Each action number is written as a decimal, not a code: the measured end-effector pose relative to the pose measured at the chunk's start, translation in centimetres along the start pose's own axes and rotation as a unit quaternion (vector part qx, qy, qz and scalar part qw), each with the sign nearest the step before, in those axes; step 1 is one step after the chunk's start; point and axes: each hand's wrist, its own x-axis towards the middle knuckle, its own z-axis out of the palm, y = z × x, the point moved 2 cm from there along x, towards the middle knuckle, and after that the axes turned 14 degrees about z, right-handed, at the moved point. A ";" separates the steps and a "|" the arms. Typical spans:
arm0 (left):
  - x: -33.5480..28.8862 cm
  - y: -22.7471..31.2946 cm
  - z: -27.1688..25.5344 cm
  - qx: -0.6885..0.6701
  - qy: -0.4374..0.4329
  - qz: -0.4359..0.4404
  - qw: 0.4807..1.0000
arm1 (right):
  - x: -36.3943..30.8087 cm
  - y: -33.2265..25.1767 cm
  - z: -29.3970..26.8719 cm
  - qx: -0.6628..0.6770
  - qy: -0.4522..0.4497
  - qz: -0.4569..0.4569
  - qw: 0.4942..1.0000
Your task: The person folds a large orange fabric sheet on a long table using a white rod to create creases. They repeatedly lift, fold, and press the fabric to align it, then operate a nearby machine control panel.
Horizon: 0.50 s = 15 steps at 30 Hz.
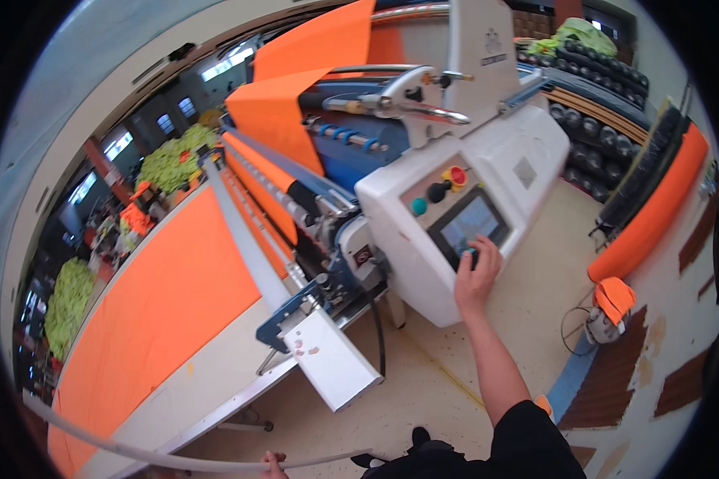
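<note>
My right hand (pixel 477 275) reaches up to the dark touch screen (pixel 470 226) on the white control housing (pixel 423 263) of a fabric spreading machine, one fingertip touching the screen's lower edge. Above the screen sit a red-and-yellow button (pixel 456 176), a black knob (pixel 437 191) and a teal button (pixel 419 206). My left hand (pixel 273 463) shows only at the bottom edge, fingers closed around a long thin grey rod (pixel 168 457) that runs off to the left. Orange fabric (pixel 168 295) lies spread on the long table and feeds up over the machine (pixel 284 112).
A roll of orange fabric (pixel 655 207) and a dark roll lean at the right. Black rolls (pixel 599 132) are stacked behind the machine. Piles of yellow-green cloth (pixel 68 299) lie at the left. A cable and small device (pixel 603 323) sit on the floor at right.
</note>
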 end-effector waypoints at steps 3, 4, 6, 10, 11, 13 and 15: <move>0.4 0.3 0.6 -0.016 -0.005 0.026 1.000 | 0.2 -0.3 -0.5 -0.013 -0.003 -0.008 1.000; 0.2 0.4 0.7 -0.014 -0.009 0.028 0.999 | 0.2 -0.5 -0.5 -0.018 -0.006 -0.014 1.000; 0.1 -1.1 0.8 -0.080 0.032 0.024 0.996 | -0.4 -1.0 0.0 -0.016 -0.014 -0.022 1.000; -0.1 -2.7 0.4 -0.087 0.048 0.012 0.995 | -0.5 -0.7 0.2 -0.018 -0.018 -0.035 0.999; 0.0 -2.6 0.4 -0.080 0.043 0.014 0.996 | -0.3 -0.5 0.0 -0.018 -0.017 -0.033 0.999; 0.1 -2.6 0.3 -0.072 0.036 0.013 0.997 | -0.3 -0.6 0.1 -0.023 -0.019 -0.036 0.999; 0.0 -2.5 0.2 -0.082 0.044 0.017 0.995 | -0.6 -0.8 0.2 -0.023 -0.021 -0.035 0.999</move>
